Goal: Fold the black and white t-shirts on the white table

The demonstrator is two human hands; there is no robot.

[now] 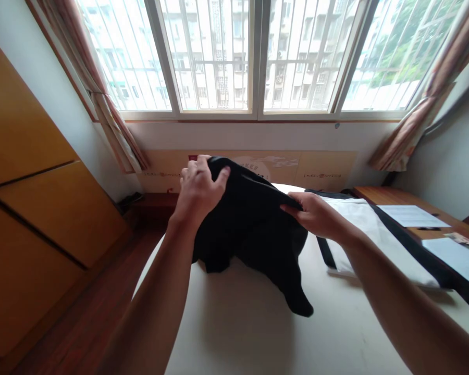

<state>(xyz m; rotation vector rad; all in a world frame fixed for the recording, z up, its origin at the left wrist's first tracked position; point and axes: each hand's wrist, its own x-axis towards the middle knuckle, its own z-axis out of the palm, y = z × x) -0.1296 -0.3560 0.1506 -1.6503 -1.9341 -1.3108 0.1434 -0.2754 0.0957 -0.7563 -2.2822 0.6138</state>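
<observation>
A: What did the left hand have?

B: It had the black cloth. The fingers were spread and bent over the top, and the thumb pressed on it from the other side.

A: And the right hand?

B: It held the same cloth at a top edge. Its fingers were long and close together, pinching the edge.

A: Where was the cloth?

B: It hung from both hands, above a big pale top. It might have been a bed or a table. I could not tell which.

A: How far along did things look?

B: The top of the cloth was up in the air. The rest hung down in soft lumps. It was not flat, and it was not in a neat fold.

A: Did it touch the pale top?

B: The low tip was very near it, or on it. I could not tell, because the dark shadow made that hard to see.

A: What was hard to make out?

B: The cloth was so dark that its seams and shape were lost. I could not say if it was a shirt or something else. Its back was hidden too.

A: What was on the right?

B: A white cloth with a black edge lay there, near a wooden desk with papers. The desk was cut off by the side of the view.
</observation>
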